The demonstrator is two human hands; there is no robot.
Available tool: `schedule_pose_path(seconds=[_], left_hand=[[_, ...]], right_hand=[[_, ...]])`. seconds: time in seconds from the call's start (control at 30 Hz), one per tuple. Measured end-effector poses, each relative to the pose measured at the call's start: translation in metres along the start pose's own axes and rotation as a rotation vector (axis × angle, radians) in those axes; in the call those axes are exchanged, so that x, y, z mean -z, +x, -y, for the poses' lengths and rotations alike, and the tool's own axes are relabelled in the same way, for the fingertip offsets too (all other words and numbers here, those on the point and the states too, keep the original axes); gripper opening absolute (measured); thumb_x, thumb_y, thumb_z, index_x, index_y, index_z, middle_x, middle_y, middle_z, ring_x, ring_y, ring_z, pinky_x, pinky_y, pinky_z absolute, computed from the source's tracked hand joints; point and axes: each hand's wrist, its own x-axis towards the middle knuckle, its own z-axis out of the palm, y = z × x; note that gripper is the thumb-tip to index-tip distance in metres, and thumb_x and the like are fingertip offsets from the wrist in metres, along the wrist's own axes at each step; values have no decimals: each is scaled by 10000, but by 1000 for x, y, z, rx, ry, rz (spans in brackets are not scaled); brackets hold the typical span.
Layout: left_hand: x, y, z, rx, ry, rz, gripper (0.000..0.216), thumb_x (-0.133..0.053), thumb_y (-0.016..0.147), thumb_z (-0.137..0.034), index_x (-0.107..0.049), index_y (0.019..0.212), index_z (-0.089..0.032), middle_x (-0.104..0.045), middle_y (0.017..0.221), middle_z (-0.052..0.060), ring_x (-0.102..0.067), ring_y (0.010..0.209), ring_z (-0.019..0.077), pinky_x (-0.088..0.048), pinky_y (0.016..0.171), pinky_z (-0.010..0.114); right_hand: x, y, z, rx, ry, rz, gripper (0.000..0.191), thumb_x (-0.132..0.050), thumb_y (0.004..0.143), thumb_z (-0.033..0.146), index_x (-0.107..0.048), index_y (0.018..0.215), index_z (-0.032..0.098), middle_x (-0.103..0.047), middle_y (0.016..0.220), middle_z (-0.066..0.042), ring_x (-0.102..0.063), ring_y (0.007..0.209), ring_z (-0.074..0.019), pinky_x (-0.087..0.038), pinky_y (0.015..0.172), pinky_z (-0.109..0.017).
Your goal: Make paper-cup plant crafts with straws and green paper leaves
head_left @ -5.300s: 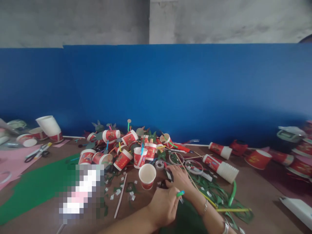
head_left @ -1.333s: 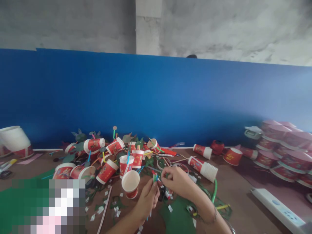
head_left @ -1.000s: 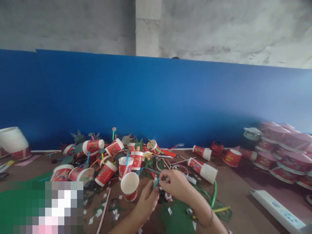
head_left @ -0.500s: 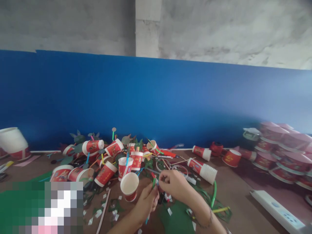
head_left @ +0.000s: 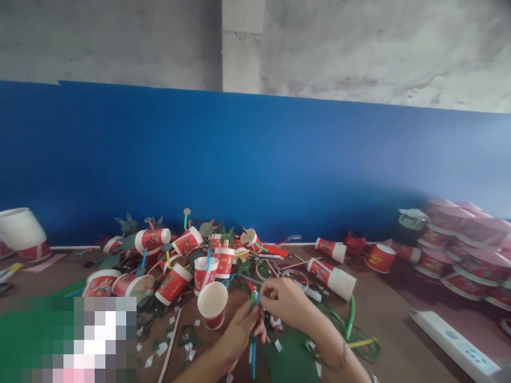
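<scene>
My left hand (head_left: 244, 323) is closed around several thin drinking straws held upright. A blue straw (head_left: 254, 359) sticks out below the fingers, and a green straw (head_left: 253, 299) shows above them beside a red tip. My right hand (head_left: 285, 299) is curled in a pinch at the top of the straws; whatever lies between its fingertips is hidden. Just left of the hands stands a paper cup (head_left: 213, 304), its open mouth toward me. Under the hands lies green paper (head_left: 283, 354) with small white scraps around it.
Red paper cups (head_left: 173, 284) with straws and paper shapes crowd the back left. Nested cups (head_left: 331, 279) and round scissor handles (head_left: 293, 276) lie behind my right hand. Farther right are a white power strip (head_left: 455, 343) and stacked red cups with pink tops (head_left: 475, 260).
The straws in my left hand now stand more upright, and the blue one shows longer below the fingers. My left fingers have shifted slightly; my right hand stays almost in place.
</scene>
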Motion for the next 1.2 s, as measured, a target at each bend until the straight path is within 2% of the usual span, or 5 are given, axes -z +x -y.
schedule_pose_path(seconds=[0.13,0.37,0.83,1.03,1.2], left_hand=[[1,0,-1,26,-18,16,510,-606,668,-659,-470,765,-177,-368,511,-96,-378,400,53,-417,474,238],[5,-1,-1,152,37,32,544,-578,651,-695,-445,811,-192,-410,538,-99,-195,346,4,-84,336,174],[4,-2,-1,152,29,13,556,-570,639,-708,-450,830,-199,-373,469,-125,-202,306,11,-136,308,170],[6,-5,0,177,23,106,478,-571,706,-631,-487,830,-177,-433,521,-98,-223,306,6,-155,301,169],[6,-7,-3,184,34,163,450,-553,734,-611,-483,838,-179,-414,500,-103,-217,299,11,-147,296,175]], right_hand=[[1,-1,3,-3,-11,0,138,-483,697,200,-602,628,201,-640,492,17,-517,410,-100,-320,470,-184],[0,-1,2,11,-22,-6,142,-483,713,201,-610,650,204,-629,479,24,-519,423,-97,-325,492,-180],[3,1,-5,-26,82,-51,144,-490,738,238,-605,667,189,-572,424,38,-505,410,-93,-342,470,-172],[1,5,-12,-51,376,201,102,-472,698,193,-543,628,174,-532,394,63,-436,327,-67,-262,350,-150],[2,4,-11,-57,416,228,90,-480,671,172,-550,616,160,-511,372,70,-423,319,-54,-251,346,-141]])
